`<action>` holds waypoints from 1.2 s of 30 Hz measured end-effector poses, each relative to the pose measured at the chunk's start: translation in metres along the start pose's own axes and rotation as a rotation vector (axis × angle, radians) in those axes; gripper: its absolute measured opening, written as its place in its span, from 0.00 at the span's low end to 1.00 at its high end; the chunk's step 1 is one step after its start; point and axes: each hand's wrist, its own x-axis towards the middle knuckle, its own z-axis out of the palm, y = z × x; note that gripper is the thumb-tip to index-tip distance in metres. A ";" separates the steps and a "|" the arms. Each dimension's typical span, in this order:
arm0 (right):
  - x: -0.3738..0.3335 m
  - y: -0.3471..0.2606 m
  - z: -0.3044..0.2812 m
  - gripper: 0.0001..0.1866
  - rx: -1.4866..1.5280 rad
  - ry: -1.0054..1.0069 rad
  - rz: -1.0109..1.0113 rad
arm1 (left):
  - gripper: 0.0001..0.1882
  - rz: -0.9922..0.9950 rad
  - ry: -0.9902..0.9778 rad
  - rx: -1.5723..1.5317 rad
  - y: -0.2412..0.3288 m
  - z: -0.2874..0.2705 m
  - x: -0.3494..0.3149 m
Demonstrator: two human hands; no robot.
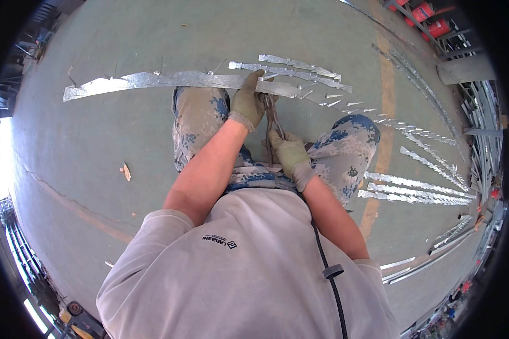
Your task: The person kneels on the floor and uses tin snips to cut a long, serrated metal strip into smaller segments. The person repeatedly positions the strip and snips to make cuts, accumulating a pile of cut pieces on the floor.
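A long shiny metal strip with pointed spikes along its edge runs crosswise in front of my knees, its right part reaching far over the floor. My left hand, in a pale work glove, is closed around the strip near its middle, thumb over the far edge. Just right of it, the head of a pair of pliers meets the strip's near edge; whether the jaws grip it is too small to tell. My gloved right hand is wrapped round the pliers' handles, between my knees.
Two shorter spiked strips lie just beyond the long one. Several more strips fan out on the green floor at right. Metal bars are stacked at the right edge, near red cylinders. A dry leaf lies at left.
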 end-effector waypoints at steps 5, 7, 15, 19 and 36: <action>0.011 0.009 0.002 0.18 -0.080 0.026 -0.019 | 0.24 0.003 -0.025 0.006 -0.001 -0.003 -0.001; 0.011 0.007 0.005 0.18 -0.040 0.023 -0.004 | 0.23 -0.005 -0.018 0.009 0.000 -0.003 -0.002; 0.007 -0.003 0.017 0.18 -0.250 0.067 -0.087 | 0.21 -0.079 0.035 -0.008 0.001 -0.002 0.001; 0.001 -0.007 0.025 0.18 -0.260 0.079 -0.074 | 0.20 -0.068 0.056 0.041 0.005 0.004 -0.004; -0.011 -0.022 0.028 0.09 0.363 -0.233 0.270 | 0.19 -0.092 0.047 0.049 0.007 0.003 -0.002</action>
